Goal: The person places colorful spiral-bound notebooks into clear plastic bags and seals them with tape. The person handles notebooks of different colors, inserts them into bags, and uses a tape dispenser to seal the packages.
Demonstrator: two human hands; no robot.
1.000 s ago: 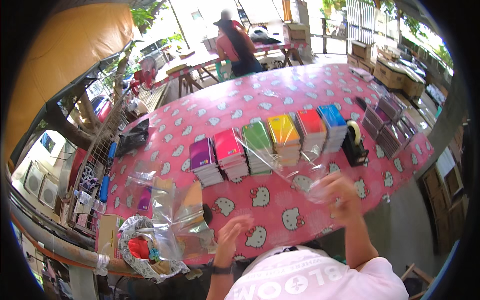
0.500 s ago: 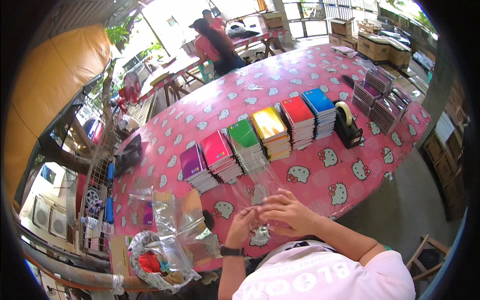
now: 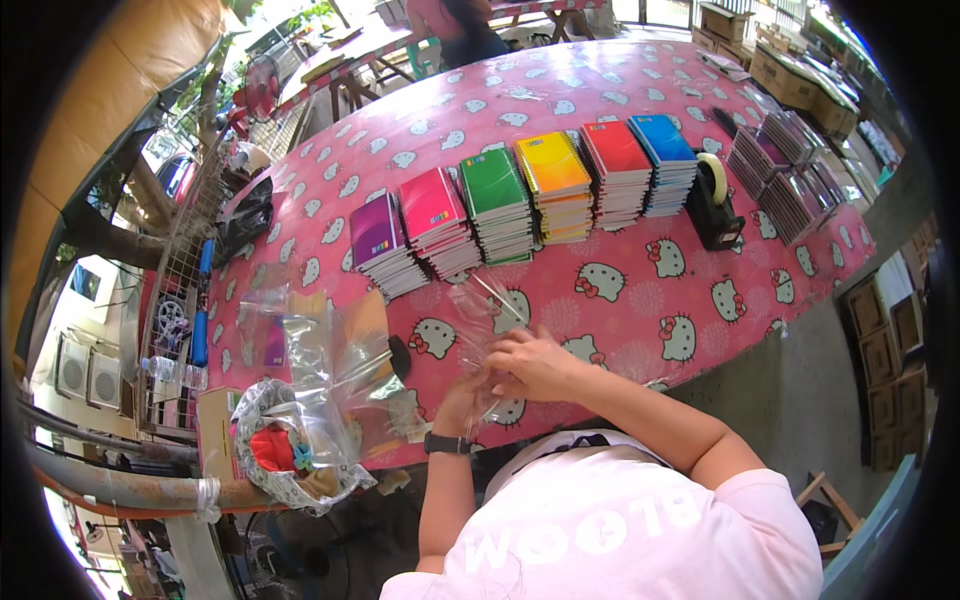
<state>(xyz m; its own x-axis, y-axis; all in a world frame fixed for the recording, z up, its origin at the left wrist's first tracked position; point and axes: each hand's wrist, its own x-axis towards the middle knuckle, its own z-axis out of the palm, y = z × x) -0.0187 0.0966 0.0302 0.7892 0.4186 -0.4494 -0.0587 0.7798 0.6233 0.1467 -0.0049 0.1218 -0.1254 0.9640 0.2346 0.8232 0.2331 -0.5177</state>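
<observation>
My hands are close together near the table's front edge, on a clear plastic bag [image 3: 478, 312] whose loose end spreads toward the notebooks. My left hand [image 3: 463, 396], with a dark band at its wrist, grips the bag, its fingers partly hidden. Across it lies my right hand [image 3: 535, 365], fingers bent over the plastic. Beyond them stands a slanting row of spiral notebook stacks: purple [image 3: 377, 232], pink [image 3: 433, 203], green [image 3: 494, 186], yellow [image 3: 553, 166], red [image 3: 615, 152] and blue [image 3: 661, 142].
A black tape dispenser [image 3: 714, 220] stands right of the blue stack, before plastic-wrapped packs [image 3: 785, 190]. Loose clear bags [image 3: 330, 365] lie at left, beside a patterned cloth-lined container [image 3: 250, 425]. A patterned pink cover [image 3: 640, 290] spreads over the table. Another person [image 3: 455, 30] sits beyond.
The view has tilted downward, so the table appears higher. My hands still hold the clear bag, its loose end now drawn back from the green stack; my right hand has closed in over my left.
</observation>
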